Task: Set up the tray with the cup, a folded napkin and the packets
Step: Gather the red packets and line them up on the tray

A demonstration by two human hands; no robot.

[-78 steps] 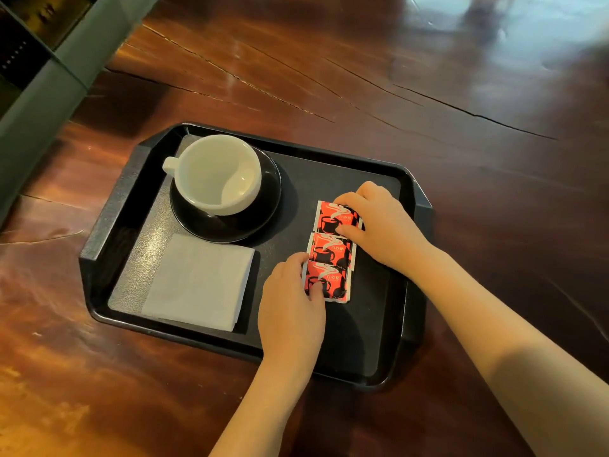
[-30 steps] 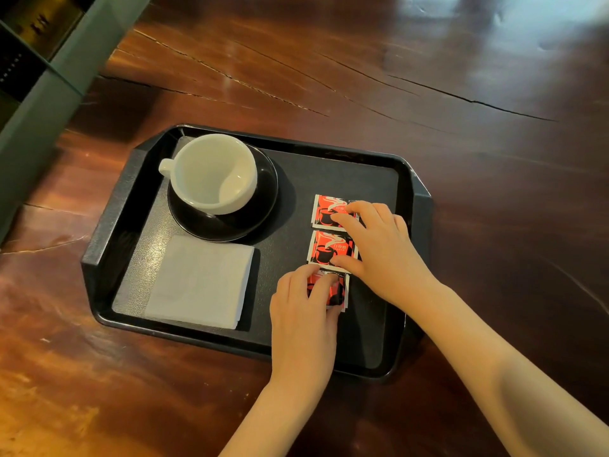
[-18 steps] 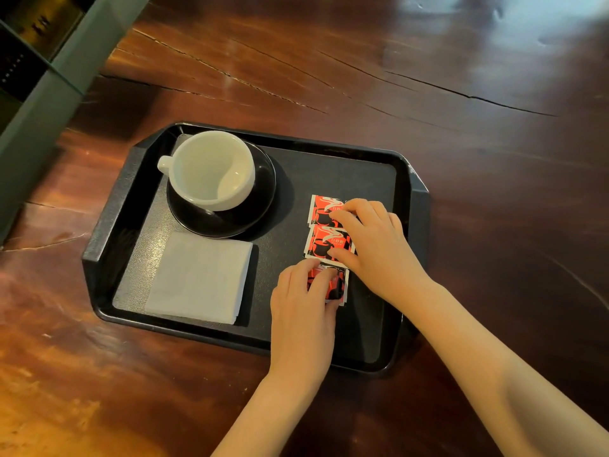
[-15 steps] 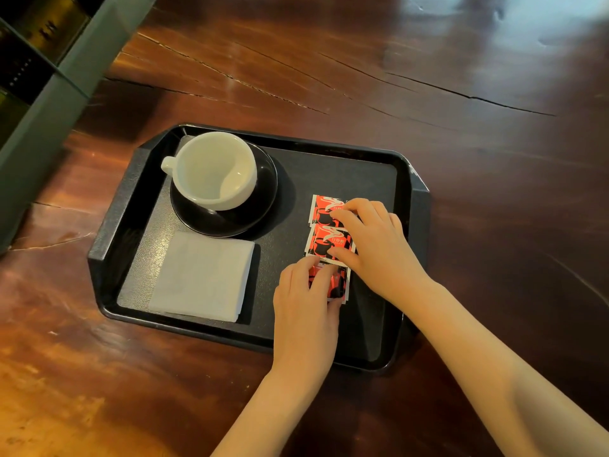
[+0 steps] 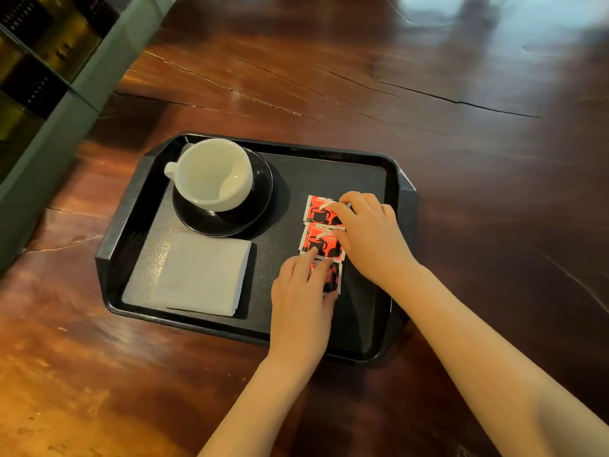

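A black tray [image 5: 329,161] lies on the dark wooden table. At its back left a white cup [image 5: 214,174] stands on a black saucer [image 5: 253,209]. A folded white napkin [image 5: 201,273] lies flat at the front left. Three red-and-black packets [image 5: 318,239] lie in a column on the right half of the tray. My left hand [image 5: 301,295] presses its fingertips flat on the nearest packet. My right hand [image 5: 370,235] rests its fingers on the right edges of the two farther packets. Neither hand lifts a packet.
A grey-green shelf unit [image 5: 59,103] stands at the left, close to the tray's left end. The wooden table [image 5: 461,159] has long cracks behind the tray.
Both hands have stayed on the packets, with only slight shifts of the fingers along the column. The nearest packet has been nudged into line. The view has shifted slightly.
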